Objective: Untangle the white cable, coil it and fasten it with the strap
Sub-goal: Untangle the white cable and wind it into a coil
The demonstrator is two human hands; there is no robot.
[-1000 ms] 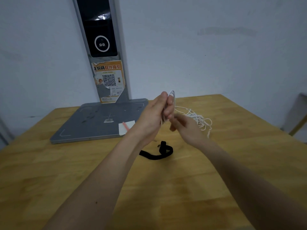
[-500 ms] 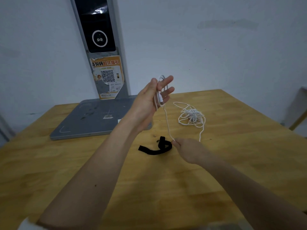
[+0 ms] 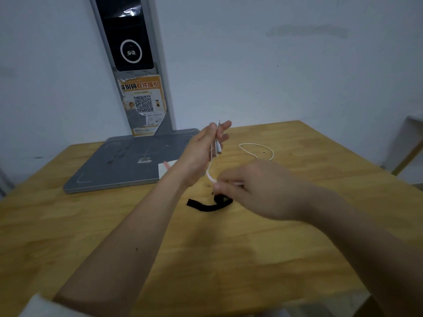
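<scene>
My left hand [image 3: 201,152] is raised above the wooden table [image 3: 114,225] and pinches the plug ends of the white cable [image 3: 256,147] upright between thumb and fingers. From there the cable drops in a short curve to my right hand [image 3: 258,188], which grips it with closed fingers just above the table. A loose loop of cable lies on the table behind my right hand. The black strap [image 3: 209,204] lies curled on the table, just below and left of my right hand's fingers.
A grey flat base [image 3: 119,165] with an upright post [image 3: 137,65] bearing a black screen and an orange QR sticker stands at the back left against the white wall. A small white card [image 3: 164,169] lies on the base's corner. The table's right edge drops off near a chair.
My right hand has moved up and right along the cable, closer to my left hand. The tangled heap on the table has shrunk to a single loose loop.
</scene>
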